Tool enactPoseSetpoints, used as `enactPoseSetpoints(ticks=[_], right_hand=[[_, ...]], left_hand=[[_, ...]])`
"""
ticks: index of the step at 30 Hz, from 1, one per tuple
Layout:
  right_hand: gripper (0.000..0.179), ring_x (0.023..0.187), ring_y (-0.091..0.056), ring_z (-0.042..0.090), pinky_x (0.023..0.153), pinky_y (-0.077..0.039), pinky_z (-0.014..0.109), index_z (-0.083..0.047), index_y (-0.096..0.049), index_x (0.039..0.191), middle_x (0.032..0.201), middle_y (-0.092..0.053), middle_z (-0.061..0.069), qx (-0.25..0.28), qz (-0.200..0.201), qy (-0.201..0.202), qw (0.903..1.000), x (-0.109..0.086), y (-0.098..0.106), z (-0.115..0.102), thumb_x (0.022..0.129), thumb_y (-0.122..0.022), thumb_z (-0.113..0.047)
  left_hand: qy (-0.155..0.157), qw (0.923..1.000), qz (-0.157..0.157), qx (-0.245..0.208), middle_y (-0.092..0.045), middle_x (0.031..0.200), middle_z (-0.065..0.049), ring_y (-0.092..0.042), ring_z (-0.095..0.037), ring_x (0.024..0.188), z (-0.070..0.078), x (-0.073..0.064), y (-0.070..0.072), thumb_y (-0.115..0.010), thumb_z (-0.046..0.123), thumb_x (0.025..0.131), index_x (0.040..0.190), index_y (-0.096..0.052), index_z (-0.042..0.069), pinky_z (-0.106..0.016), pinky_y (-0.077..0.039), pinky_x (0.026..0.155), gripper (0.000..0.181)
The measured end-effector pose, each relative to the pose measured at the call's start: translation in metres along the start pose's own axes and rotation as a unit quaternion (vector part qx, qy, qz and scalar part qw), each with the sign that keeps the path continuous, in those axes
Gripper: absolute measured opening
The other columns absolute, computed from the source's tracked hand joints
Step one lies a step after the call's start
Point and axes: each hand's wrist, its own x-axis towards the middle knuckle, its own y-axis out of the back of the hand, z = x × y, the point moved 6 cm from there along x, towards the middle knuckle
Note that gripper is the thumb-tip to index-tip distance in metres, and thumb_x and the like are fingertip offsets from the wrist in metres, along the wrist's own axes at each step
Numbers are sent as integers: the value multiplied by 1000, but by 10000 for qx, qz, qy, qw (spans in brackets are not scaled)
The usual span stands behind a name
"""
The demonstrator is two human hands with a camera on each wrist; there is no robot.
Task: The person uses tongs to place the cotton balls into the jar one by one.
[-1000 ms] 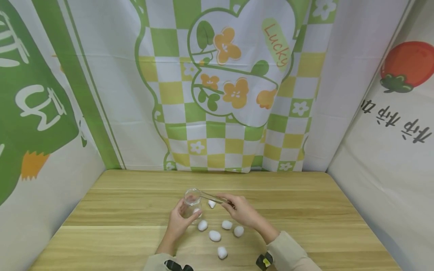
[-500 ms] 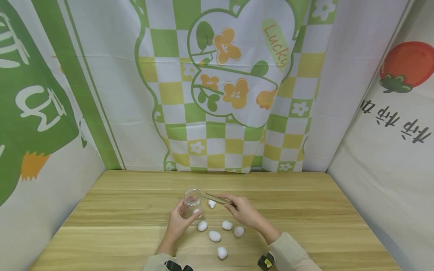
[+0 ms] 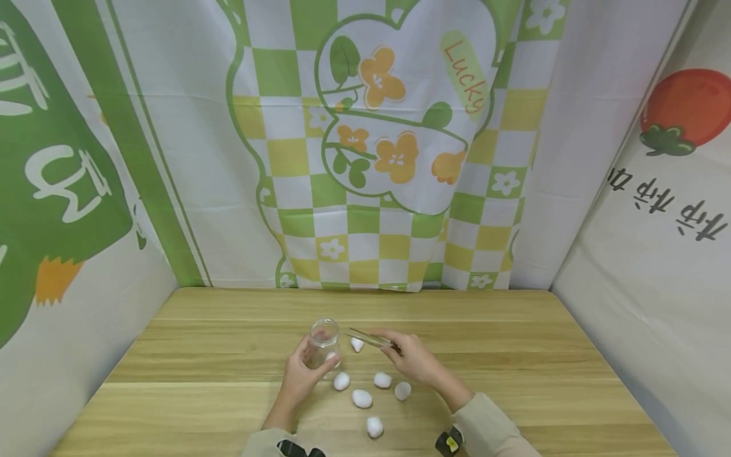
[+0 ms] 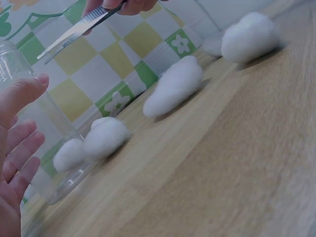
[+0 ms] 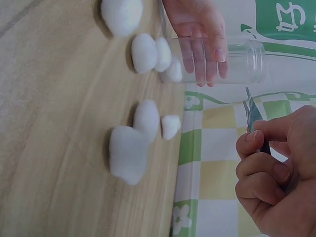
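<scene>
My left hand [image 3: 302, 376] grips a clear, open-topped jar [image 3: 325, 335] that stands upright on the table, with fingers and thumb around its side. A white cotton ball [image 4: 68, 156] lies at the jar's bottom, seen through the wall in the left wrist view. Metal tweezers [image 3: 370, 339] are pinched in my right hand [image 3: 415, 359], just right of the jar's mouth. Their tips stand slightly apart with nothing between them. Several cotton balls [image 3: 362, 398] are scattered on the tabletop before the hands; one small cotton piece [image 3: 356, 344] lies beneath the tweezers.
The wooden table [image 3: 228, 343] reaches back to a green and yellow checked curtain [image 3: 365, 247]. Printed cloth walls [image 3: 645, 273] close in both sides. One cotton ball [image 3: 341, 381] lies close to the jar's base.
The tweezers have drawn back a little to the right from the jar's mouth, and their tips have spread. The left hand and jar have stayed in place.
</scene>
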Motion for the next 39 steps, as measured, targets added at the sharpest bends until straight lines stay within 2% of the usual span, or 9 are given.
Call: enactPoseSetpoints(ticks=[5,10,16,18,24,27,32,36,39], right_hand=[[35,55,-38,-1,47,-35,13,-6,-56,131,72,-60,12,-97,-88,-135,9998,0,-5,6,97,-53,-6],[34,57,-39,-1,49,-37,14,-4,-57,130,77,-63,17,-71,-112,-95,9999,1,-9,10,96,-53,-5],[32,57,-39,-1,50,-36,14,-5,-58,129,79,-64,16,-113,-73,-105,9999,2,-12,15,96,-54,-6],[32,57,-39,0,49,-36,14,-6,-58,128,78,-64,15,-121,-52,-131,9998,3,-13,16,96,-54,-6],[32,55,-37,-1,47,-34,13,-4,-59,126,68,-56,2,-263,79,-151,9995,4,-15,21,95,-55,-4],[31,55,-37,0,47,-33,14,-3,-60,125,67,-54,0,-296,128,-160,9994,5,-17,23,95,-55,-4],[31,55,-38,1,48,-34,16,-3,-60,125,68,-54,0,-415,194,-171,9988,7,-19,25,94,-55,-3],[31,55,-38,1,49,-34,15,-3,-60,125,70,-57,0,-515,159,-246,9982,9,-20,28,94,-56,-4],[32,55,-39,2,48,-34,15,-4,-60,126,70,-57,0,-520,71,-366,9980,9,-21,31,95,-55,-4]], left_hand=[[-28,10000,-29,57,-62,133,-15,-50,-37,132,-1,0,0,-79,10,77,133,-51,3,-49,-37,114,62],[-147,9998,-61,79,-62,133,-15,-51,-38,131,1,-1,0,-78,12,79,133,-51,4,-51,-38,114,61],[-138,9999,-45,77,-62,132,-15,-52,-37,131,1,0,0,-78,13,79,133,-52,4,-52,-37,114,61],[-92,9999,-11,72,-63,131,-14,-54,-32,130,0,0,0,-79,12,78,132,-53,5,-50,-38,114,61],[48,10000,67,33,-65,130,-12,-52,3,120,-1,0,0,-80,10,75,132,-53,6,-48,-38,114,63],[41,10000,71,36,-65,130,-12,-50,9,118,0,0,1,-80,10,75,133,-53,6,-45,-38,115,64],[63,9999,93,95,-66,129,-9,-53,3,120,0,0,1,-81,10,75,132,-54,7,-38,-40,113,64],[-105,9998,113,90,-66,128,-12,-58,-16,125,0,0,1,-80,10,75,132,-54,5,-48,-42,112,63],[-275,9994,153,129,-66,126,-15,-60,-19,123,1,0,0,-80,9,76,132,-54,5,-52,-43,109,62]])
